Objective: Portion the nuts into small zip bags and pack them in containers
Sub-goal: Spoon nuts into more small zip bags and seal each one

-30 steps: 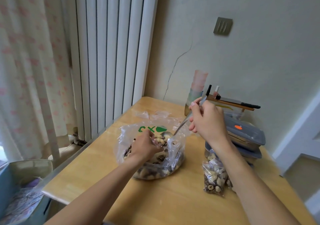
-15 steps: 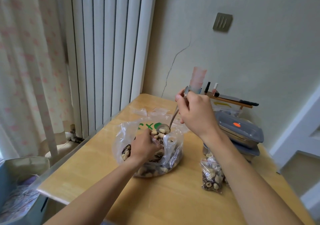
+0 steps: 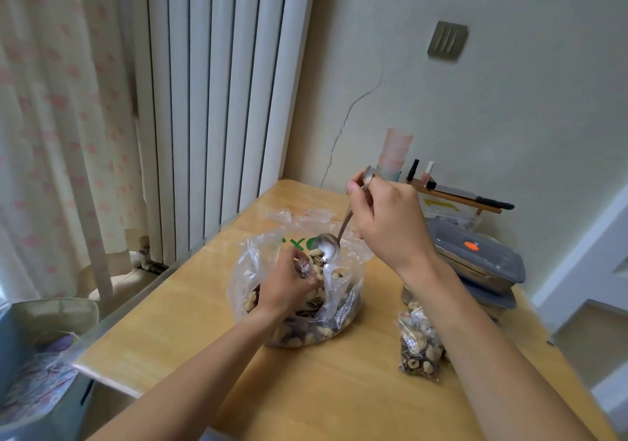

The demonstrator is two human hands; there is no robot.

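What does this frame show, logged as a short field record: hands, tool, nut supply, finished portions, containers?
left hand: inside the big bag, holding a small clear zip bag open
right hand: grips the metal spoon, bowl tipped at the small bag's mouth
nut supply: large clear plastic bag of mixed nuts on the wooden table
finished portion: filled zip bag, beside the right forearm
containers: stacked grey lidded boxes, closed

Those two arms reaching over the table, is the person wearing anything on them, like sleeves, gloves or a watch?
Nothing shows on them. The left hand and right hand are bare, without gloves, and no rings can be seen. Both forearms are uncovered to the bottom edge of the picture, so no sleeve shows; the wrists carry no watch or bracelet.
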